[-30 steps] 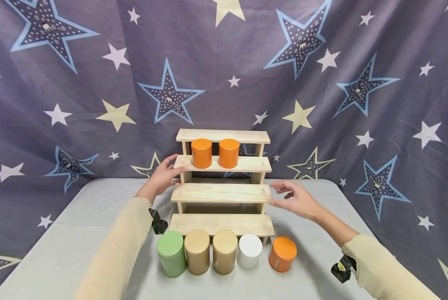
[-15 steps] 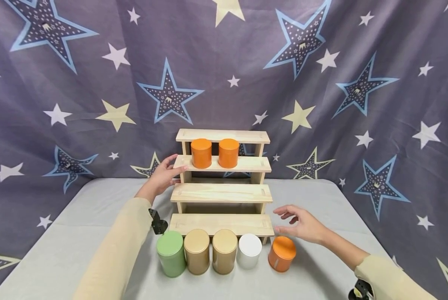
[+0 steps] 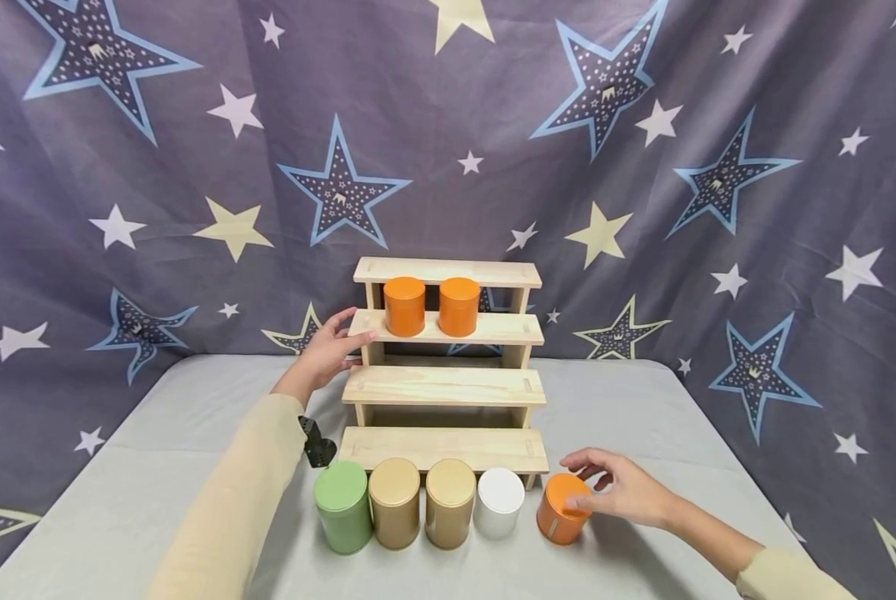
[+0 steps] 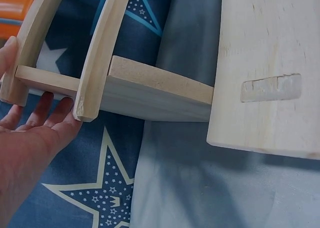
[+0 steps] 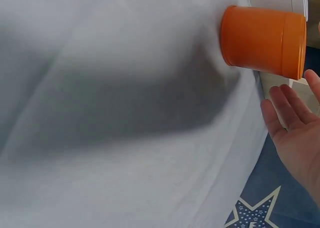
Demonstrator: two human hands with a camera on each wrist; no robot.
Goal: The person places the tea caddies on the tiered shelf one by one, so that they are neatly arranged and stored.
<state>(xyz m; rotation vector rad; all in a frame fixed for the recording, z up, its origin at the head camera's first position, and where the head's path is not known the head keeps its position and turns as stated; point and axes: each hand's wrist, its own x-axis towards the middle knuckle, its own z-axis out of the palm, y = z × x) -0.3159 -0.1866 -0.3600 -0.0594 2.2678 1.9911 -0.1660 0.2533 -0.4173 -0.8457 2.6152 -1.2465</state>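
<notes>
Curtained-off tabletop set-up: starry drape (image 3: 493, 100) behind a grey cloth-covered table (image 3: 132, 492).

Wears plain pale cream cloth on both arms: a long left sleeve (image 3: 226, 500), smooth and lightly creased, ending close to the wrist, and a matching right sleeve (image 3: 788, 577), ending farther up the forearm and cropped by the head view's lower edge. Carries a small black gadget (image 3: 317, 443) beside the left sleeve's end, lumpy in outline. Leaves left hand (image 3: 326, 350) and right hand (image 3: 631, 493) bare.

Seven tins (image 3: 450, 510) (three orange), one rack (image 3: 443, 386), four shelves (image 3: 444, 450)
</notes>
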